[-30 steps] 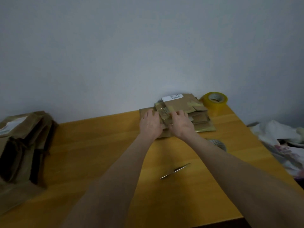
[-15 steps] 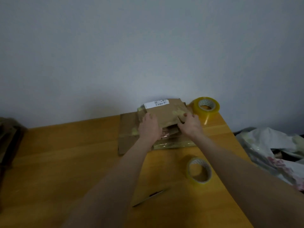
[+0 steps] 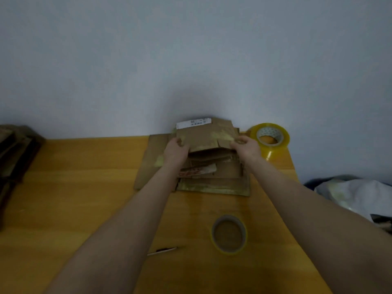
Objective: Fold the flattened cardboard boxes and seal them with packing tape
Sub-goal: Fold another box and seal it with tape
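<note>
Taking the top flattened box [image 3: 205,135] from the stack [image 3: 214,179] at the back of the desk [image 3: 84,187].
Darker cardboard [image 3: 14,158] sits far left. The left hand [image 3: 176,151] grips the box's left edge and the right hand [image 3: 246,146] pinches its right edge, its near side tilted up off the stack. A yellow tape roll [image 3: 269,136] stands just right; a second roll [image 3: 229,234] lies nearer. Next, probably, the box must come clear and be opened into shape before taping.

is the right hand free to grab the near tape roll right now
Probably not yet: the right hand grips the top flattened box. Nothing covers the near tape roll, so it need only let go.
</note>
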